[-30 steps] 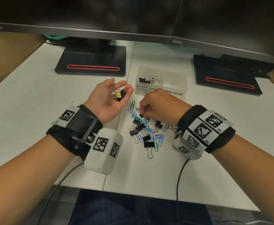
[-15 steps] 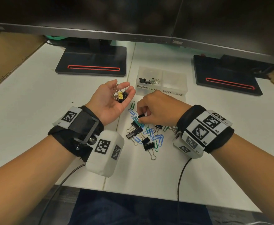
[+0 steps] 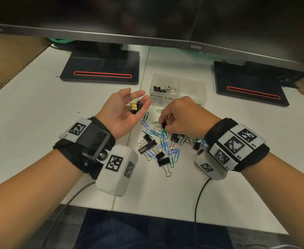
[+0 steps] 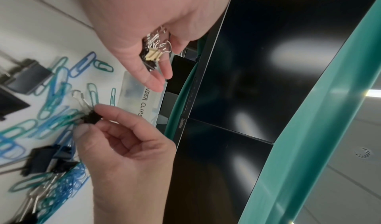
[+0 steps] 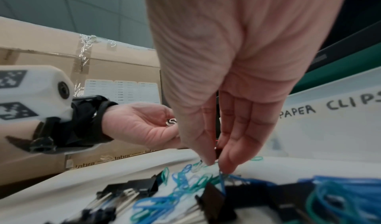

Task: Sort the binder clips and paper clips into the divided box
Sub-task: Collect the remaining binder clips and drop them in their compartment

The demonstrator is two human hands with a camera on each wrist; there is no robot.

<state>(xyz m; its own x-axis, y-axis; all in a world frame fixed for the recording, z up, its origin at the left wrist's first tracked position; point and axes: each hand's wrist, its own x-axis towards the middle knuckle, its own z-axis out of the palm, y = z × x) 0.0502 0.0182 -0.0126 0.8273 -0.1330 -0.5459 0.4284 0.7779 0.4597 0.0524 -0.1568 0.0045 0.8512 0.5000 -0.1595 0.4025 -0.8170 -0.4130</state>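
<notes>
My left hand lies palm up left of the divided box, with several small yellow and black binder clips resting in its cupped palm. My right hand pinches one small black binder clip between thumb and forefinger, just above the far end of the pile of blue and green paper clips and black binder clips. The left wrist view shows that pinched clip close to the box's "BINDER CLIPS" label. A few binder clips lie in the box's left compartment; the right one looks empty.
Two black monitor stands sit behind the box under a wide monitor. A cardboard box borders the table at far left. The table's front edge is near my lap, with wrist cables hanging over it.
My right hand has picked a small black binder clip out of the pile and raised it slightly. The left hand has stayed palm up with its clips.
</notes>
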